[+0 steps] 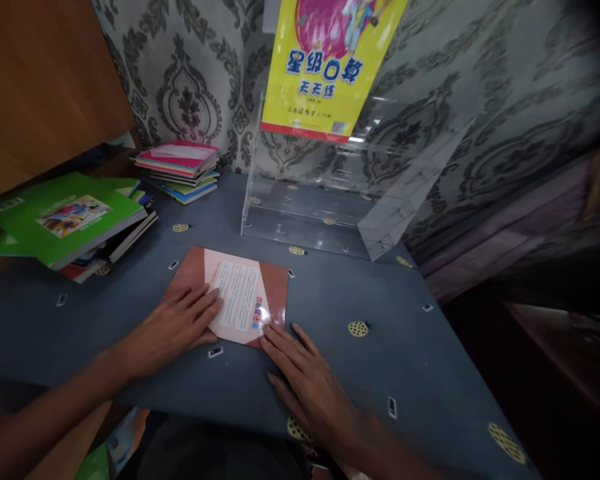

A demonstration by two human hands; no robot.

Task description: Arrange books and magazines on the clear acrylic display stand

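Note:
A thin brown and pink booklet (240,287) with printed text lies flat on the dark grey-blue tabletop (325,373). My left hand (177,327) rests on its left part, palm down, with the fingers stretched across the cover. At the lower right corner, the fingertips of my right hand (303,373) touch the booklet, the fingers extended and the thumb apart. Neither hand is wrapped round anything. Behind the booklet stands a clear acrylic rack (305,227) with a yellow book (310,100) leaning in its upper part.
To the left is a stack of books topped by a green one (80,213). Farther back sits a smaller pile with a pink book (180,155) on top. A wooden panel (45,87) rises at the left, and patterned wallpaper (190,87) covers the back wall.

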